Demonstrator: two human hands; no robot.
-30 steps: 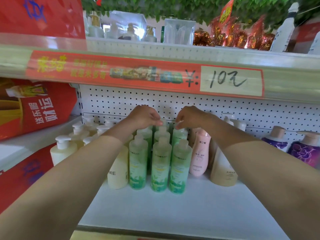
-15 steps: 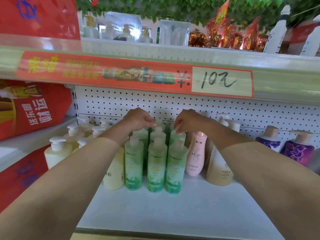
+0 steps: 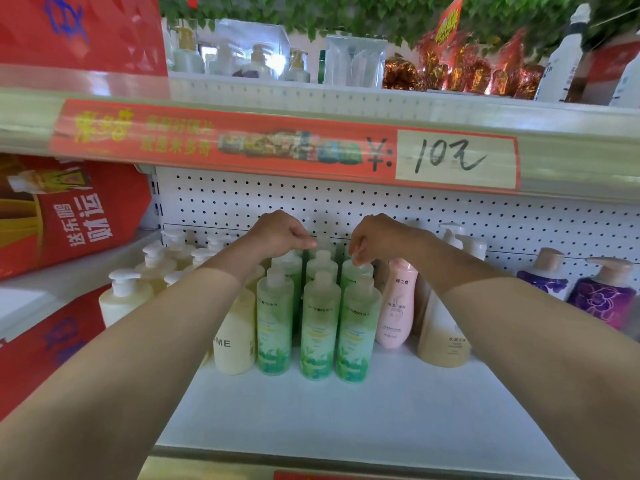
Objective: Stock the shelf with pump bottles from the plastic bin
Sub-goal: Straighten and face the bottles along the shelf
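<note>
Several green pump-less bottles (image 3: 320,327) stand in three columns on the white shelf (image 3: 346,410), front row near the middle. Both my arms reach over them to the rear rows. My left hand (image 3: 282,233) has its fingers curled over the top of a rear green bottle (image 3: 289,263) in the left column. The fingertips of my right hand (image 3: 377,240) pinch the cap of a green bottle (image 3: 356,271) in the right column. The plastic bin is out of view.
Cream pump bottles (image 3: 235,341) stand left of the green ones. A pink bottle (image 3: 396,306), a beige bottle (image 3: 443,337) and purple bottles (image 3: 602,299) stand to the right. A red bag (image 3: 69,216) hangs at left. The upper shelf's price strip (image 3: 277,143) overhangs my hands.
Both hands stay at the tops of the rear green bottles. The right hand has sunk slightly onto a cap. The view has shifted a little.
</note>
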